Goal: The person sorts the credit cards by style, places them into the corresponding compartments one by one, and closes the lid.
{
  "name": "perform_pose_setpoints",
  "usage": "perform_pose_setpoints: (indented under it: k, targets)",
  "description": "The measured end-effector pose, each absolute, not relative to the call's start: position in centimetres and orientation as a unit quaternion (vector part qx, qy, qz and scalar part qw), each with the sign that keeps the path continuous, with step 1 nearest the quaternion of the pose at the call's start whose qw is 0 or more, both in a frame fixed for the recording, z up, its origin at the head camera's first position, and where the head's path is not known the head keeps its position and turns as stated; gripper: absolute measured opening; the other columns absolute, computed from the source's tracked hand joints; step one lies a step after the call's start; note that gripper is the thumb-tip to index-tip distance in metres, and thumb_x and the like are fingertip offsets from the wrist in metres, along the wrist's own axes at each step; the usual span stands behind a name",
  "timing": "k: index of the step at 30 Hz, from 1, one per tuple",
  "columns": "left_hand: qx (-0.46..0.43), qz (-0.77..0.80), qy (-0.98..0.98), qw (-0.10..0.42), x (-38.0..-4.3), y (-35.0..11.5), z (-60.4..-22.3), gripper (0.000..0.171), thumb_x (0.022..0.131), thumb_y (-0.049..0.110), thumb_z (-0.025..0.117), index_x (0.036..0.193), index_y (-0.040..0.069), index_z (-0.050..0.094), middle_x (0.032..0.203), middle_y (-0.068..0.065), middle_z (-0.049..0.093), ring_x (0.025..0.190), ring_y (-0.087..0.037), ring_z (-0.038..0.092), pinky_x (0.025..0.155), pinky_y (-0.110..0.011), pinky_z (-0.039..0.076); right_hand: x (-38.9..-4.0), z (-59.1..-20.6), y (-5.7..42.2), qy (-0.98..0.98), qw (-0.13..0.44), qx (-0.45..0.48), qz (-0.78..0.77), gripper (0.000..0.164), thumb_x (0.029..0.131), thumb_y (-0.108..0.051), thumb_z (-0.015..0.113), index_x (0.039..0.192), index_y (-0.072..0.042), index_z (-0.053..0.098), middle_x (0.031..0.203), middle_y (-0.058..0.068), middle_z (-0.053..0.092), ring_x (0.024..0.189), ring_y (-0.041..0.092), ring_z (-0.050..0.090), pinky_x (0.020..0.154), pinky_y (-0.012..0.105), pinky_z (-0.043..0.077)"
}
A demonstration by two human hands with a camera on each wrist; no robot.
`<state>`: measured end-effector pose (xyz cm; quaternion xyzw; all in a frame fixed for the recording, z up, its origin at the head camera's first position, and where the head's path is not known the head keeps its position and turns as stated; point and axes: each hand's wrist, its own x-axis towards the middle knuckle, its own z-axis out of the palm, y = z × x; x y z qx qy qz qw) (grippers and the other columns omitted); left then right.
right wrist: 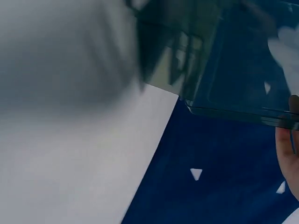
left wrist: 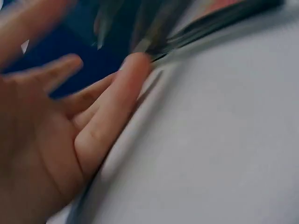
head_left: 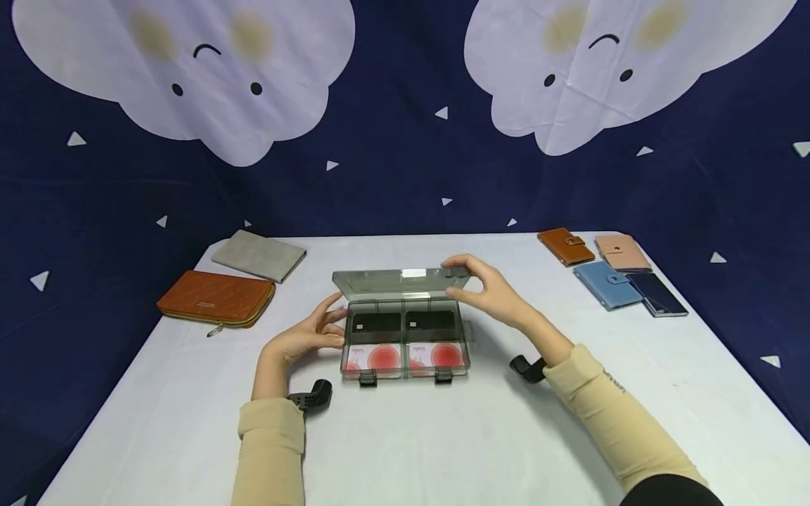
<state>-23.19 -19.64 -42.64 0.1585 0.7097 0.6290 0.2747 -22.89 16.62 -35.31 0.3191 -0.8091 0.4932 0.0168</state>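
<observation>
A see-through grey plastic storage box (head_left: 405,337) lies on the table with its hinged lid (head_left: 392,282) raised and tilted back. Inside, two dark cards (head_left: 376,323) fill the back compartments, and two white cards with red circles (head_left: 383,357) fill the front ones. At the box's left wall, my left hand (head_left: 310,334) touches with thumb and fingertips; the left wrist view shows the thumb (left wrist: 114,109) straight against the box's edge. My right hand (head_left: 490,288) pinches the lid near its right corner, thumb in front and fingers behind.
An orange zip wallet (head_left: 215,299) and a grey wallet (head_left: 258,255) lie at the back left of the white table (head_left: 405,450). Brown (head_left: 565,246), pink (head_left: 622,251) and blue (head_left: 606,284) card holders and a dark phone (head_left: 658,294) lie back right. A patterned cloth (head_left: 405,197) hangs behind.
</observation>
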Motion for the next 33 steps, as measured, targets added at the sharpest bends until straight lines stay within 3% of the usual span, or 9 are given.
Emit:
perform_pose_setpoints:
  k: [4,7,9,13,17,24,28,33]
  targets:
    - [0.202,0.621,0.717,0.245,-22.6,-20.9,-40.3,0.108,0.077,0.010,0.074,0.149,0.023,-0.007,0.152,-0.020,-0.003,0.128,-0.042,0.029,0.097,-0.047,0.036,-20.4,-35.9,16.7,-0.846,0.099,0.422,0.310,0.038,0.082,-0.021,0.069,0.116,-0.007,0.058,0.113,0.004,0.060,0.107,0.022,0.053,0.094,0.043,0.038]
    - [0.244,0.567,0.759,0.207,-21.7,-20.9,-37.5,0.101,0.077,0.012,0.074,0.150,0.021,0.004,0.153,-0.014,-0.002,0.134,-0.045,0.014,0.102,-0.059,0.021,-19.0,-36.5,16.4,-0.825,0.161,0.506,0.194,0.034,0.078,-0.021,0.073,0.108,-0.010,0.063,0.104,0.000,0.061,0.098,0.017,0.055,0.088,0.038,0.041]
    - [0.272,0.499,0.802,0.183,-20.8,-19.8,-36.0,0.091,0.078,0.016,0.074,0.149,0.019,0.016,0.153,-0.012,0.007,0.135,-0.041,0.012,0.102,-0.062,0.015,-18.4,-37.2,16.1,-0.803,0.183,0.549,0.141,0.031,0.076,-0.021,0.074,0.105,-0.012,0.064,0.101,-0.001,0.060,0.094,0.016,0.055,0.083,0.035,0.043]
    - [0.323,0.319,0.879,0.145,-18.2,-15.9,-35.0,0.067,0.081,0.028,0.071,0.139,0.017,0.041,0.144,-0.012,0.032,0.132,-0.037,0.025,0.099,-0.062,0.024,-17.4,-38.3,15.5,-0.784,0.176,0.592,0.068,0.030,0.077,-0.024,0.074,0.105,-0.016,0.064,0.101,-0.001,0.058,0.091,0.016,0.053,0.076,0.032,0.044]
    - [0.365,0.181,0.908,0.096,-15.9,-12.9,-36.1,0.057,0.079,0.033,0.072,0.131,0.016,0.053,0.135,-0.014,0.043,0.124,-0.036,0.039,0.098,-0.056,0.030,-16.7,-39.1,14.9,-0.790,0.162,0.592,0.007,0.032,0.079,-0.031,0.072,0.109,-0.021,0.066,0.103,-0.001,0.056,0.090,0.016,0.050,0.075,0.032,0.042]
    - [0.374,0.097,0.922,0.013,-14.4,-11.8,-37.6,0.056,0.076,0.031,0.075,0.126,0.014,0.056,0.130,-0.013,0.048,0.118,-0.033,0.046,0.090,-0.047,0.042,-16.4,-40.0,14.5,-0.790,0.182,0.575,-0.111,0.031,0.079,-0.043,0.069,0.105,-0.028,0.068,0.111,-0.002,0.052,0.091,0.016,0.045,0.077,0.033,0.039]
    - [0.372,0.104,0.922,0.022,-14.3,-11.9,-37.7,0.058,0.076,0.029,0.075,0.128,0.014,0.055,0.133,-0.014,0.046,0.120,-0.034,0.044,0.090,-0.048,0.042,-16.2,-40.0,14.4,-0.794,0.188,0.567,-0.114,0.025,0.079,-0.044,0.069,0.098,-0.028,0.067,0.111,-0.001,0.052,0.089,0.017,0.045,0.075,0.034,0.037]
    - [0.363,0.107,0.925,0.038,-14.3,-11.9,-37.7,0.058,0.076,0.027,0.075,0.129,0.015,0.054,0.135,-0.014,0.045,0.119,-0.034,0.045,0.088,-0.047,0.043,-16.1,-39.7,14.4,-0.816,0.147,0.559,-0.028,0.018,0.081,-0.035,0.070,0.094,-0.024,0.065,0.107,0.000,0.053,0.090,0.017,0.045,0.074,0.033,0.037]
